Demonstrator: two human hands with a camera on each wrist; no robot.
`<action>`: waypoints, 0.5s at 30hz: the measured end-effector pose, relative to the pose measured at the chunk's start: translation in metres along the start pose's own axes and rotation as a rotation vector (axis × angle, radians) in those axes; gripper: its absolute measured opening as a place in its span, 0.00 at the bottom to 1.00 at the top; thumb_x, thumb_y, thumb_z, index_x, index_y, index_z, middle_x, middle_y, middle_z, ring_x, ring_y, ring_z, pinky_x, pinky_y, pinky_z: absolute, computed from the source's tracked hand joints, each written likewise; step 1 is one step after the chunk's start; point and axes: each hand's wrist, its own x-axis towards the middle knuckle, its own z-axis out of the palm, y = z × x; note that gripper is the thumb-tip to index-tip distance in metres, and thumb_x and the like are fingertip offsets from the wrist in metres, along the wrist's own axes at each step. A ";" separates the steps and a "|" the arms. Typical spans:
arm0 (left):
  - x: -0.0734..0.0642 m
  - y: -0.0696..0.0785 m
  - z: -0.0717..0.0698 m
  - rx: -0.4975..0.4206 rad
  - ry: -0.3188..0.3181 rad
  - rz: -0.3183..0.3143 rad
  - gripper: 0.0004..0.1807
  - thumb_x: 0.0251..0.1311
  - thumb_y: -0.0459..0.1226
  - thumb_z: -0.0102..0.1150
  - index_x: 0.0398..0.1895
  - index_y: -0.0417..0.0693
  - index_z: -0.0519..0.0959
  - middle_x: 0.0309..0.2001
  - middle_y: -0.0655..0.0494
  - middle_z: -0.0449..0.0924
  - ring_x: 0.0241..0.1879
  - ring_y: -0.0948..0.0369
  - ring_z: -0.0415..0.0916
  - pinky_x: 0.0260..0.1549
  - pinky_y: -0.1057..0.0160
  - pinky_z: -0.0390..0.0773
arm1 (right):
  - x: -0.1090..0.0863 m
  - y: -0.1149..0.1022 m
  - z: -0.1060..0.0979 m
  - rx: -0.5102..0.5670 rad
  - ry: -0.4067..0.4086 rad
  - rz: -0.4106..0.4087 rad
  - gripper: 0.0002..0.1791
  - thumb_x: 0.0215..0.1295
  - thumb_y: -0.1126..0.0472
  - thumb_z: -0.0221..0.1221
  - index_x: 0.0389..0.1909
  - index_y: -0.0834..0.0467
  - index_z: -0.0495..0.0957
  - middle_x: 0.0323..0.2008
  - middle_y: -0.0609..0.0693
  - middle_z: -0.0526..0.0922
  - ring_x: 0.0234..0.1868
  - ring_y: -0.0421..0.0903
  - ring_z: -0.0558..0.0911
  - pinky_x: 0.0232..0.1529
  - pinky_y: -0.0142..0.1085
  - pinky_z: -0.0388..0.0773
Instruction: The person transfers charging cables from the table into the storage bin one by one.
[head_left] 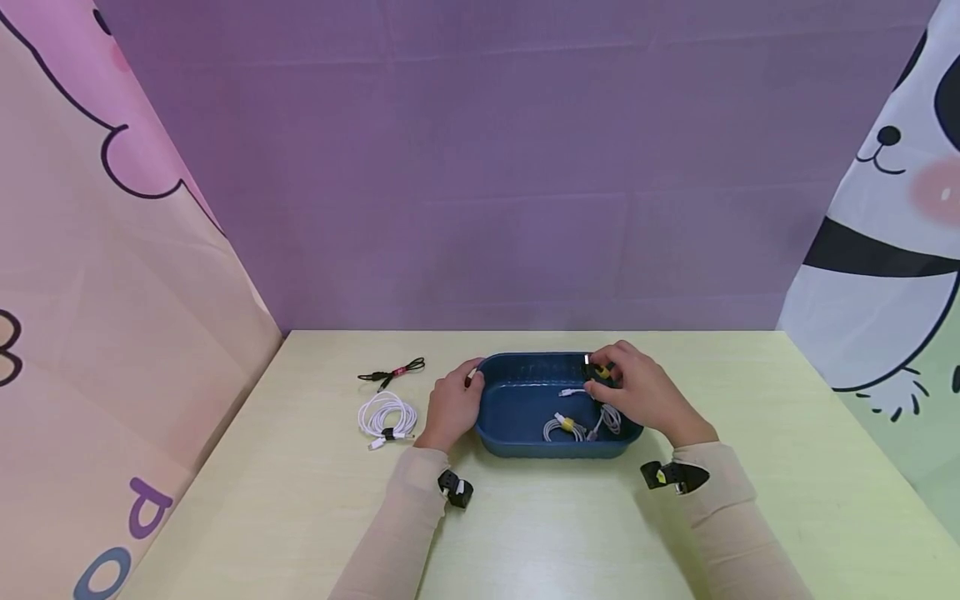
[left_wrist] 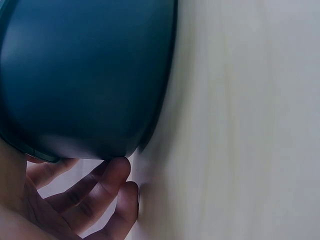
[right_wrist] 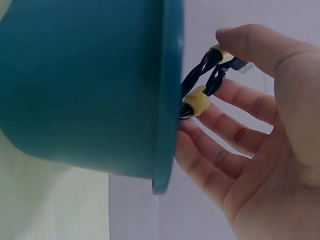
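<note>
A blue plastic bin (head_left: 525, 451) stands on the table, its outer wall (left_wrist: 90, 75) filling much of the left wrist view. At its left end my left hand (head_left: 454, 405) grips the rim, with curled fingers (left_wrist: 117, 172) against the outside. My right hand (head_left: 637, 387) pinches a black USB cable (right_wrist: 202, 70), coiled and bound with yellow ties, over the bin's back right corner. One metal plug (right_wrist: 245, 68) sticks out beside the fingers. Inside the bin lie a grey-white cable with a yellow tie (head_left: 567, 423) and another pale coiled cable (head_left: 611, 419), partly below the right hand.
Left of the bin, a white coiled cable (head_left: 387, 415) with a black tie lies on the table (head_left: 525, 533). Behind it is a thin black cable (head_left: 393, 372) with a red tie. A purple cloth (head_left: 525, 167) hangs along the table's back edge, with printed cloths at both sides.
</note>
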 end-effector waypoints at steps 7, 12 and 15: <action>0.001 0.001 -0.001 0.002 -0.003 -0.005 0.21 0.77 0.44 0.47 0.67 0.54 0.78 0.31 0.53 0.80 0.29 0.55 0.74 0.30 0.60 0.69 | 0.001 -0.002 0.001 0.001 -0.010 0.004 0.24 0.68 0.52 0.66 0.60 0.59 0.78 0.52 0.53 0.79 0.48 0.51 0.79 0.50 0.48 0.81; 0.000 0.001 0.000 -0.003 -0.006 -0.009 0.21 0.77 0.44 0.48 0.67 0.55 0.78 0.33 0.52 0.81 0.30 0.55 0.75 0.31 0.59 0.70 | 0.001 -0.002 0.005 -0.010 -0.009 0.011 0.25 0.68 0.51 0.66 0.61 0.58 0.78 0.51 0.53 0.79 0.47 0.51 0.79 0.50 0.48 0.81; 0.000 0.001 0.000 -0.005 -0.006 -0.012 0.21 0.77 0.44 0.47 0.67 0.56 0.78 0.33 0.52 0.82 0.31 0.55 0.76 0.32 0.59 0.71 | 0.002 -0.003 0.007 -0.011 -0.006 0.004 0.24 0.67 0.52 0.67 0.60 0.58 0.78 0.50 0.53 0.80 0.46 0.50 0.78 0.49 0.46 0.81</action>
